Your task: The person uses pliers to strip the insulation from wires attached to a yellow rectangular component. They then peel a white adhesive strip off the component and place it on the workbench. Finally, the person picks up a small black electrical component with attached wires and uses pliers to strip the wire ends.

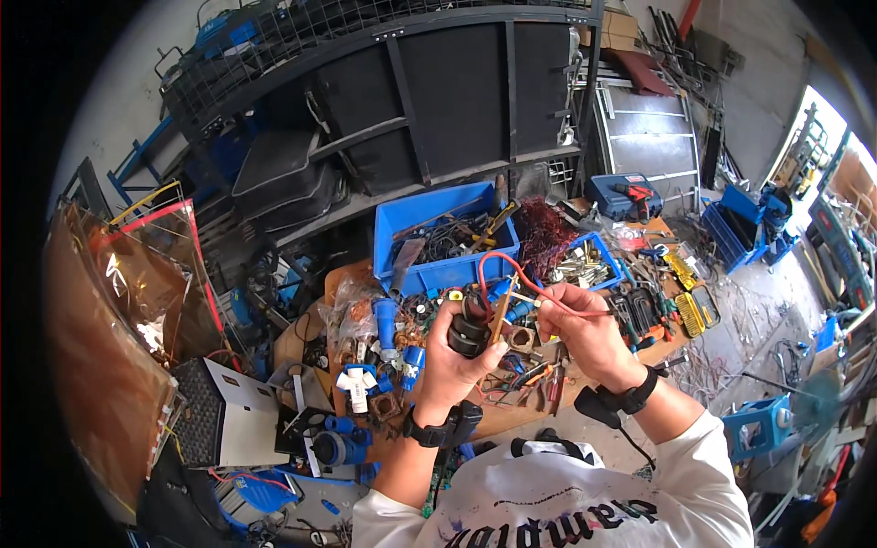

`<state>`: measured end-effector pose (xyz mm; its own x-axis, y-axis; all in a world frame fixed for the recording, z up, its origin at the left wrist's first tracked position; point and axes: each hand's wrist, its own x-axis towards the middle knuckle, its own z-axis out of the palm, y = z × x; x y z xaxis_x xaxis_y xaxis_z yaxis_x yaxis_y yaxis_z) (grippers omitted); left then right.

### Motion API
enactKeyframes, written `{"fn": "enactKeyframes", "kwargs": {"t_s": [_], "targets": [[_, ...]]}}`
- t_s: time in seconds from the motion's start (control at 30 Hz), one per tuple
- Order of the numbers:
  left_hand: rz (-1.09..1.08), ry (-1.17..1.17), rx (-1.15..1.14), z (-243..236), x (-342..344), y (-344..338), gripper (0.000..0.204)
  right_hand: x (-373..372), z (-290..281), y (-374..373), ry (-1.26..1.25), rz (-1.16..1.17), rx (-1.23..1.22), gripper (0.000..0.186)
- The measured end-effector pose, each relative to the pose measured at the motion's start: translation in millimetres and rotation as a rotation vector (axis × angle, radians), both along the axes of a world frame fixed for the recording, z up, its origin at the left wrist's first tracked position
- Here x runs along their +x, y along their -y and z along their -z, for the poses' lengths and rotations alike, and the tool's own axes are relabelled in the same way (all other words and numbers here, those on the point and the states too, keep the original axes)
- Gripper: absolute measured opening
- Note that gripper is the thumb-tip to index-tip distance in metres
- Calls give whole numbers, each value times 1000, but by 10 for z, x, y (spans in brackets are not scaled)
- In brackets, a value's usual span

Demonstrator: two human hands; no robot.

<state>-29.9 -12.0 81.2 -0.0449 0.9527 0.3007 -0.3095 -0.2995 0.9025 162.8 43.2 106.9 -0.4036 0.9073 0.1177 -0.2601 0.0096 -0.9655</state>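
Observation:
My left hand [454,370] is closed around a black cylindrical part [470,334], held above the bench. A narrow tan strip [501,318] stands upright along its thumb side. From the black part a red cable [512,259] rises, arches over and runs to my right hand [589,340]. Those fingers are pinched on the cable, whose end sticks out to the right. A thin pale rod [524,299] also points from the right fingertips toward the tan strip; its kind is too small to make out.
Behind my hands stands a blue bin [446,271] of tools and cables. A smaller blue tray [585,265] holds metal pieces, beside tangled dark red wire [541,239]. Pliers and a yellow bit set [692,315] lie right; blue plugs [385,321] lie left on the wooden bench [457,422].

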Motion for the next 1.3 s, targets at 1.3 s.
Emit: {"fn": "enactKeyframes", "kwargs": {"t_s": [1.3], "targets": [[-183,-411,178,-40,-4,272,49,-139,2,299,27,20,92,6]]}}
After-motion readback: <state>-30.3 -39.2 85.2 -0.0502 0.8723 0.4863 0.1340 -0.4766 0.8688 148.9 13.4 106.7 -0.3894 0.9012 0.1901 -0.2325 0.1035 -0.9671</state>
